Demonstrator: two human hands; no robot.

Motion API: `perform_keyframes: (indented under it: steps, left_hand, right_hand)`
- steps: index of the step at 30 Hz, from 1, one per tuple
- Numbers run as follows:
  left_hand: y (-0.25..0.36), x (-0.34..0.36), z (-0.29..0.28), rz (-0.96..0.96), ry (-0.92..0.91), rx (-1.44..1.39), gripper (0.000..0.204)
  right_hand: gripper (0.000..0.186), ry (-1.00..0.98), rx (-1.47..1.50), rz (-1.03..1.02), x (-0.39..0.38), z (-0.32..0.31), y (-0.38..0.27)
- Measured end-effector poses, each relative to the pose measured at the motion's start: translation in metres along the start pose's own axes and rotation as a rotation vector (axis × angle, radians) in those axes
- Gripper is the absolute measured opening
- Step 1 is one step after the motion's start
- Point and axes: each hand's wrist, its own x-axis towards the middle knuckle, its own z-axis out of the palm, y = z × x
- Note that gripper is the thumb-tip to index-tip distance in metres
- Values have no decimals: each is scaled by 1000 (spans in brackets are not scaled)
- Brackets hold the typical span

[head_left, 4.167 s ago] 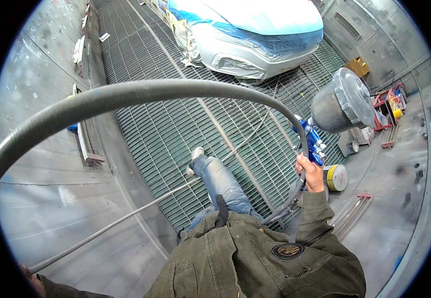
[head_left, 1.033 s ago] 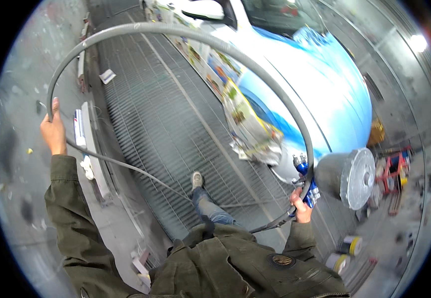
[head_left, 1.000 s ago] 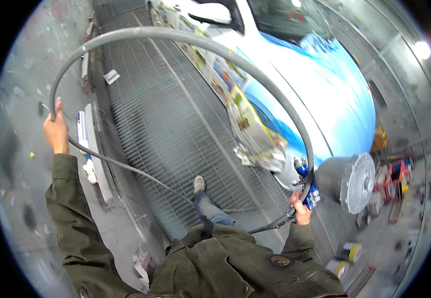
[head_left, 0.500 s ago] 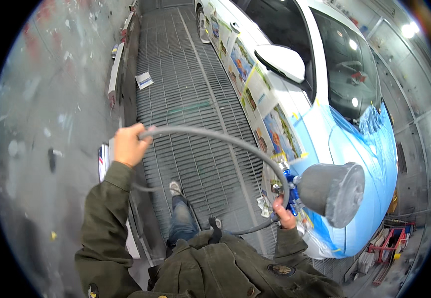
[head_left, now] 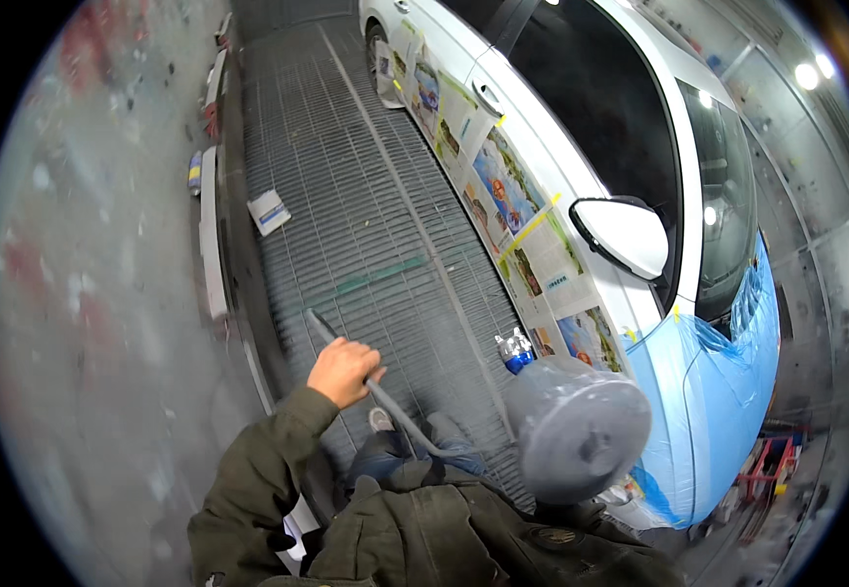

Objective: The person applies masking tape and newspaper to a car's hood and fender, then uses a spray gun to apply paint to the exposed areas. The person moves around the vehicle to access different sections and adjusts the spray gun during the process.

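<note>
My left hand (head_left: 344, 374) is closed around a grey air hose (head_left: 403, 416), which trails down toward my waist. In front of my right side is a blue and silver spray gun (head_left: 515, 351) with a large grey paint cup (head_left: 586, 435). The cup's round end faces up toward me. My right hand is hidden behind this cup. Close beyond the gun stands a white car (head_left: 556, 147). Its lower doors carry taped-on printed paper sheets (head_left: 510, 181), and blue masking film (head_left: 713, 411) covers its front end.
The white side mirror (head_left: 625, 235) sticks out toward me. A scuffed grey wall (head_left: 101, 264) with a pale ledge (head_left: 212, 235) rises on the left. A white packet (head_left: 269, 212) lies on the grated floor (head_left: 346, 186). A red rack (head_left: 772, 465) stands at the far right.
My left hand has moved right and lower, and the raised hose loop has dropped. The spray gun has shifted left, its cup turning toward me. My right hand has gone out of sight behind it.
</note>
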Motion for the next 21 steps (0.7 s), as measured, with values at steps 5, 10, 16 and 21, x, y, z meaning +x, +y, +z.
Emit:
perform_keyframes:
  steps: [5, 10, 16, 21]
  left_hand:
    - [-104, 45, -6, 25, -24, 73, 20]
    - [-200, 97, 11, 76, -225, 308, 11]
    - [-295, 138, 44, 50, -670, 564, 22]
    - [-349, 178, 55, 6, -803, 540, 24]
  right_hand:
    - [32, 36, 15, -19, 75, 56, -12]
    - [44, 100, 24, -111, 164, 90, -17]
    - [52, 143, 187, -250, 300, 134, -11]
    - [49, 201, 308, -244, 372, 165, -22]
